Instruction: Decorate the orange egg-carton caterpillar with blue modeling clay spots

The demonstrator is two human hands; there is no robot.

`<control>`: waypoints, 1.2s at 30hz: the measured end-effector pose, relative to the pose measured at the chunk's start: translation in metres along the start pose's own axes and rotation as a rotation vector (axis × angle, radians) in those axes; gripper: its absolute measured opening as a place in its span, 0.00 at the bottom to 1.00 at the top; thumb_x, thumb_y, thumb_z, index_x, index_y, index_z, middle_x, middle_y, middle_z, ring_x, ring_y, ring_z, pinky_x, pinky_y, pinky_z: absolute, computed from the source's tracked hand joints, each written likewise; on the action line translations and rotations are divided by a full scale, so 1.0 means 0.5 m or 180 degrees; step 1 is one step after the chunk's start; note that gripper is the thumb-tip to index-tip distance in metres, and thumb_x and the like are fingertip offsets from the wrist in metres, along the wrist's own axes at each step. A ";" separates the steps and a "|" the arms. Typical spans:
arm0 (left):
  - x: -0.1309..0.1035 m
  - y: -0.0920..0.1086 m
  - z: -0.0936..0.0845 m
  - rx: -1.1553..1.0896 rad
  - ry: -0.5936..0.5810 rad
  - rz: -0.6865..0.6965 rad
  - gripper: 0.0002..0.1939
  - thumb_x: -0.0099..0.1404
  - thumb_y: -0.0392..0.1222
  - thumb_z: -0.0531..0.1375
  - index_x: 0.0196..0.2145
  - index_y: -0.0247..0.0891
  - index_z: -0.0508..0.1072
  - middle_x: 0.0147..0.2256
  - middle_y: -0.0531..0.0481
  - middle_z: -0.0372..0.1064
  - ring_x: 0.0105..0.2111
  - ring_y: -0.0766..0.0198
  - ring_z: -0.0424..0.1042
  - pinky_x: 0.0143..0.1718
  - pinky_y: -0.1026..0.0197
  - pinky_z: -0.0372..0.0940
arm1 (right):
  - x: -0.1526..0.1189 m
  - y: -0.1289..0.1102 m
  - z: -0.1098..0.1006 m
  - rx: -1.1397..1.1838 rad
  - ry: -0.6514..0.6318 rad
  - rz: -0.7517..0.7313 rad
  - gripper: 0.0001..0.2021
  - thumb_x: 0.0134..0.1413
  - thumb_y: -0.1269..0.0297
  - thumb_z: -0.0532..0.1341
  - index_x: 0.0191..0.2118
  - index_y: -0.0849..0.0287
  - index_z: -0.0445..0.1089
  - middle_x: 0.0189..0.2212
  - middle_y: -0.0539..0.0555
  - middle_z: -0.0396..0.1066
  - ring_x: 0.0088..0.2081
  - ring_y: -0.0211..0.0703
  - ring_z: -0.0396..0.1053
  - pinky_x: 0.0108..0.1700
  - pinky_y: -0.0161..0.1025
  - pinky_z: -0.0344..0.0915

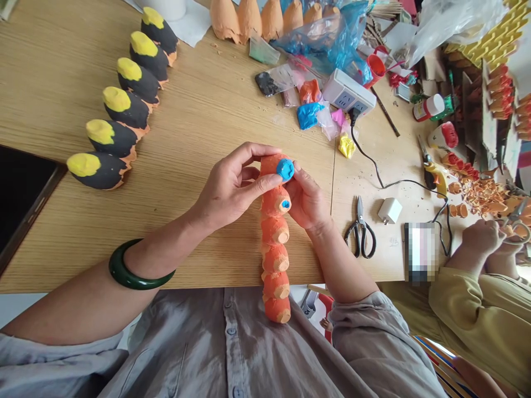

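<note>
A strip of joined egg-carton cones, coated orange with pale bare tips, lies between my hands and reaches over the table's front edge. My left hand, with a dark green bangle on that forearm, grips its far end; the thumb presses on a blue clay cap at the farthest cone. A smaller blue patch shows in the tip of the second cone. Closed around the same end from the other side is my right hand, its fingers partly hidden behind the strip and its thumb beside the blue clay.
Black-and-yellow carton cones stand at left, near a dark tablet. Bagged clay, a power strip with its cable and scissors lie to the right. At far right, a co-worker's hands hold scissors.
</note>
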State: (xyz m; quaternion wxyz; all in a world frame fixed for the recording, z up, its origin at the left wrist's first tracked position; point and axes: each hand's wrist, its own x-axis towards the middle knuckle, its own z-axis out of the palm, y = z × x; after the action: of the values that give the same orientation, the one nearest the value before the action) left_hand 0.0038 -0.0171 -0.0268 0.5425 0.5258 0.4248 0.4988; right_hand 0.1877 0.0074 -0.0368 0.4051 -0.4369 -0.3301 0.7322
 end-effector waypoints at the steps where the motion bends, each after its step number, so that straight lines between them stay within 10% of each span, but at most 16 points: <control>1: 0.000 0.001 0.001 -0.0041 0.0017 -0.0007 0.25 0.71 0.59 0.76 0.57 0.43 0.81 0.56 0.44 0.84 0.53 0.49 0.85 0.54 0.48 0.85 | -0.001 -0.002 0.002 0.0000 0.0023 -0.0017 0.22 0.60 0.36 0.75 0.36 0.50 0.76 0.33 0.47 0.82 0.38 0.43 0.80 0.46 0.42 0.80; 13: 0.006 0.000 -0.001 -0.0550 0.0108 -0.0203 0.20 0.67 0.48 0.77 0.54 0.40 0.82 0.49 0.47 0.84 0.51 0.56 0.84 0.52 0.57 0.82 | -0.009 -0.010 0.016 0.0284 -0.0015 0.0083 0.18 0.70 0.44 0.74 0.34 0.50 0.79 0.30 0.47 0.80 0.35 0.44 0.80 0.47 0.43 0.85; 36: 0.003 -0.029 0.003 -0.0507 -0.0114 -0.0224 0.34 0.67 0.50 0.78 0.67 0.42 0.78 0.62 0.42 0.82 0.61 0.44 0.83 0.64 0.43 0.82 | -0.018 0.011 0.017 -0.0025 0.0289 -0.0250 0.18 0.68 0.42 0.74 0.36 0.50 0.78 0.35 0.48 0.79 0.44 0.46 0.80 0.46 0.42 0.79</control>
State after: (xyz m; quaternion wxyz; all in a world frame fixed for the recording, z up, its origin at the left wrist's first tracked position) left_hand 0.0067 -0.0151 -0.0408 0.6073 0.4745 0.3922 0.5022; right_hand 0.1810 -0.0040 -0.0348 0.4464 -0.4580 -0.3312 0.6938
